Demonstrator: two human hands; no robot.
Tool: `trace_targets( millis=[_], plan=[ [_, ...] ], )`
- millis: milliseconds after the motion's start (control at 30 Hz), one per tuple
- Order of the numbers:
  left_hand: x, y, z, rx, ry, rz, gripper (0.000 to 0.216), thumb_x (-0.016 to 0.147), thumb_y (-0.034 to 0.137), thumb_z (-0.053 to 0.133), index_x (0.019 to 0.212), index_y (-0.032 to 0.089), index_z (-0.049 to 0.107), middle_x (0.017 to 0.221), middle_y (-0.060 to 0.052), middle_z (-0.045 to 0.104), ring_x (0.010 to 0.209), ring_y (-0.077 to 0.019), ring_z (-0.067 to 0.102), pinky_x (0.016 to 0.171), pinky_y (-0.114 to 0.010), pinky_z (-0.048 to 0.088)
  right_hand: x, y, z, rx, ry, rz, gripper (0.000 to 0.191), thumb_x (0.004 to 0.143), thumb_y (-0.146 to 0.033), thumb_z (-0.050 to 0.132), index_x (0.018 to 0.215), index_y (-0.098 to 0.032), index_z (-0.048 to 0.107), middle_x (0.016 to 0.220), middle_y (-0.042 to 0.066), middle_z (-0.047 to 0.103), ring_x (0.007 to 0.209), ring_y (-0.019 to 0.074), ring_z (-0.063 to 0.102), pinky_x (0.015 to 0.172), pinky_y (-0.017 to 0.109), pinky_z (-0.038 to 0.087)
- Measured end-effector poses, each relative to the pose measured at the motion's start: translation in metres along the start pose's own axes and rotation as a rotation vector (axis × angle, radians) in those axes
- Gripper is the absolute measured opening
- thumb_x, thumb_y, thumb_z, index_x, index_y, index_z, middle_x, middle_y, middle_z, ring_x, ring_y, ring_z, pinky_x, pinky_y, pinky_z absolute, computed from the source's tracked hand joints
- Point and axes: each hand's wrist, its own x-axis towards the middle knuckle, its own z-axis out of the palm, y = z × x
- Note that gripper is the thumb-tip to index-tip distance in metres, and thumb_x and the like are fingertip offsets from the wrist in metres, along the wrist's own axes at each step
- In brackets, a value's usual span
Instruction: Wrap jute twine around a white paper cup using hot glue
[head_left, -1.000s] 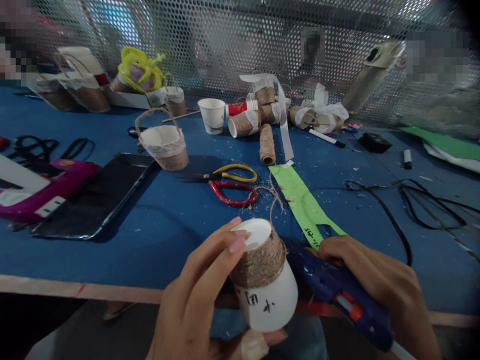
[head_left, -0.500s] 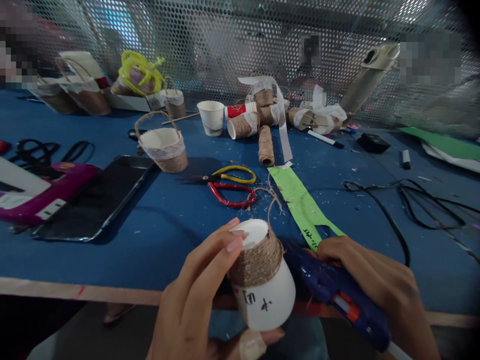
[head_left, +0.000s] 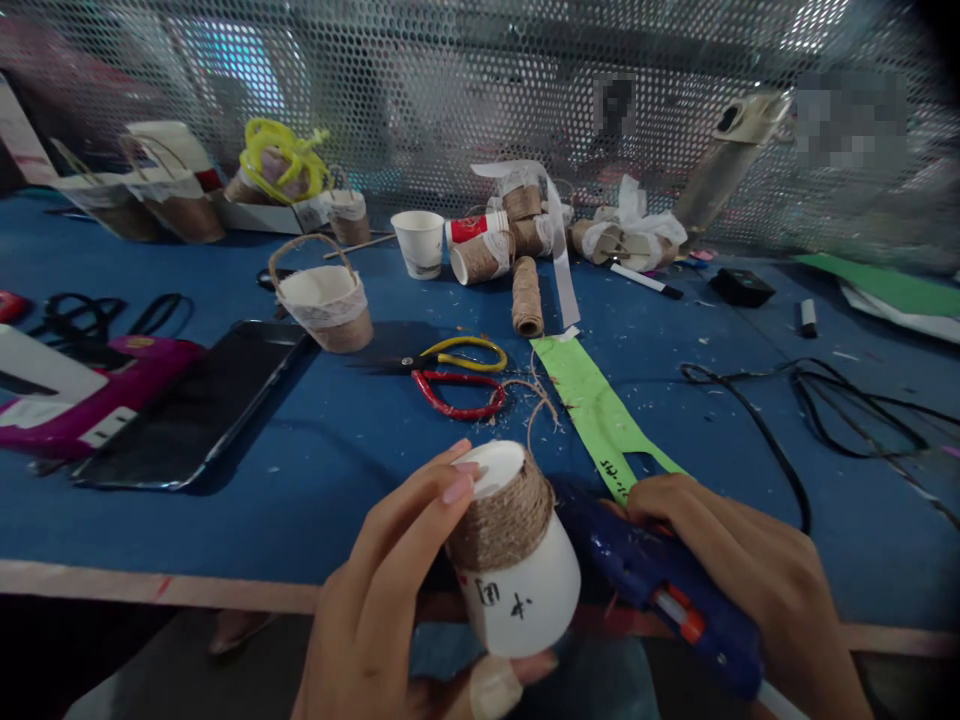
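My left hand [head_left: 401,580] is closed on a white paper cup [head_left: 525,600], fingers on its base and thumb at the rim. The cup is tilted, base upward, and jute twine [head_left: 506,525] is wound round its upper half. A loose strand runs from the winding onto the table. In my right hand [head_left: 735,560] is a blue glue gun [head_left: 660,580], its nozzle close beside the twine; whether it touches cannot be made out. Scissors [head_left: 457,375] with a yellow and a red handle lie beyond the cup. A green paper strip [head_left: 589,405] lies behind the glue gun.
A twine spool [head_left: 527,300], a small twine basket [head_left: 326,300] and a plain paper cup [head_left: 418,245] stand farther back. At left are a dark tray-like slab [head_left: 202,410] and a purple-and-white device [head_left: 97,395]. Black cable [head_left: 757,430] loops at right; perforated metal [head_left: 420,100] closes the back.
The view has shifted slightly, so the cup and both hands appear a little farther left. My grip on the cup and the glue gun stays the same.
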Motion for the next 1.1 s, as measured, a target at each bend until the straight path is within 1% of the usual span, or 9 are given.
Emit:
trace_targets(
  millis=[100,233,400,533,667,767,900,1000,1100],
  plan=[
    [0.0002,-0.0004,0.0015,0.007,-0.003,0.003,0.082,0.103,0.051,0.082,0.173,0.03,0.045,0.164,-0.011,0.062,0.15,-0.0312,0.068,0.115,-0.035,0.067,0.0,0.0003,0.0002,0.01,-0.001,0.005,0.005,0.111,-0.03,0.056,0.111,-0.027,0.059,0.097,0.0,0.074,0.079,0.0179,0.074,0.075,0.031,0.045],
    [0.0007,0.0002,0.003,-0.024,0.001,-0.001,0.081,0.103,0.048,0.083,0.172,0.029,0.047,0.165,-0.01,0.061,0.151,-0.0293,0.067,0.104,-0.027,0.071,-0.0001,0.0011,-0.0002,-0.01,-0.012,-0.01,0.007,0.11,-0.033,0.058,0.112,-0.027,0.059,0.098,0.001,0.075,0.08,0.0198,0.075,0.074,0.032,0.046],
    [0.0001,-0.0015,0.0014,-0.024,0.012,0.018,0.083,0.102,0.05,0.083,0.173,0.029,0.046,0.166,-0.008,0.06,0.153,-0.0272,0.065,0.122,-0.03,0.06,0.0001,0.0032,-0.0012,-0.027,-0.013,-0.028,0.007,0.11,-0.032,0.056,0.113,-0.026,0.06,0.098,0.002,0.076,0.081,0.0198,0.076,0.073,0.031,0.047],
    [0.0014,-0.0023,0.0012,-0.029,0.014,0.025,0.083,0.102,0.048,0.083,0.173,0.028,0.046,0.166,-0.007,0.061,0.152,-0.0251,0.066,0.12,-0.026,0.061,0.0007,0.0046,-0.0014,-0.046,-0.01,-0.053,0.006,0.107,-0.031,0.059,0.111,-0.026,0.06,0.095,0.001,0.075,0.077,0.0188,0.075,0.071,0.03,0.048],
    [0.0002,-0.0017,0.0037,-0.027,0.018,0.025,0.082,0.103,0.051,0.082,0.173,0.027,0.046,0.167,-0.009,0.061,0.154,-0.0264,0.064,0.12,-0.028,0.061,0.0011,0.0037,-0.0006,-0.053,-0.01,-0.028,0.006,0.105,-0.028,0.059,0.11,-0.026,0.061,0.097,0.001,0.077,0.079,0.0191,0.076,0.072,0.03,0.047],
    [-0.0009,-0.002,0.0063,-0.015,0.014,0.027,0.082,0.104,0.055,0.08,0.173,0.027,0.046,0.168,-0.01,0.06,0.156,-0.0261,0.063,0.123,-0.028,0.058,0.0005,0.003,0.0001,-0.068,0.0,-0.02,0.006,0.105,-0.029,0.058,0.109,-0.027,0.061,0.096,0.0,0.076,0.078,0.0188,0.075,0.071,0.03,0.045],
    [0.0011,-0.001,0.0057,-0.015,0.013,0.043,0.079,0.104,0.051,0.081,0.171,0.025,0.047,0.165,-0.009,0.062,0.154,-0.0245,0.064,0.126,-0.027,0.055,-0.0017,0.0032,0.0006,-0.088,0.001,-0.003,0.006,0.107,-0.031,0.057,0.109,-0.027,0.061,0.097,0.0,0.077,0.078,0.0187,0.075,0.072,0.03,0.045],
    [0.0024,0.0011,0.0023,-0.002,0.0,0.04,0.078,0.104,0.051,0.081,0.171,0.025,0.048,0.164,-0.01,0.063,0.153,-0.0253,0.065,0.124,-0.028,0.057,-0.0031,0.004,0.0008,-0.101,-0.007,0.01,0.008,0.108,-0.028,0.054,0.108,-0.027,0.062,0.099,0.0,0.078,0.081,0.019,0.077,0.073,0.031,0.045],
    [0.0012,0.0018,-0.0003,-0.002,-0.001,0.03,0.078,0.104,0.053,0.081,0.17,0.025,0.05,0.161,-0.011,0.065,0.151,-0.0274,0.067,0.12,-0.03,0.062,-0.0034,0.0043,0.0008,-0.095,-0.008,0.011,0.01,0.109,-0.031,0.052,0.108,-0.027,0.061,0.099,0.001,0.079,0.082,0.0197,0.077,0.073,0.032,0.045]
  ],
)
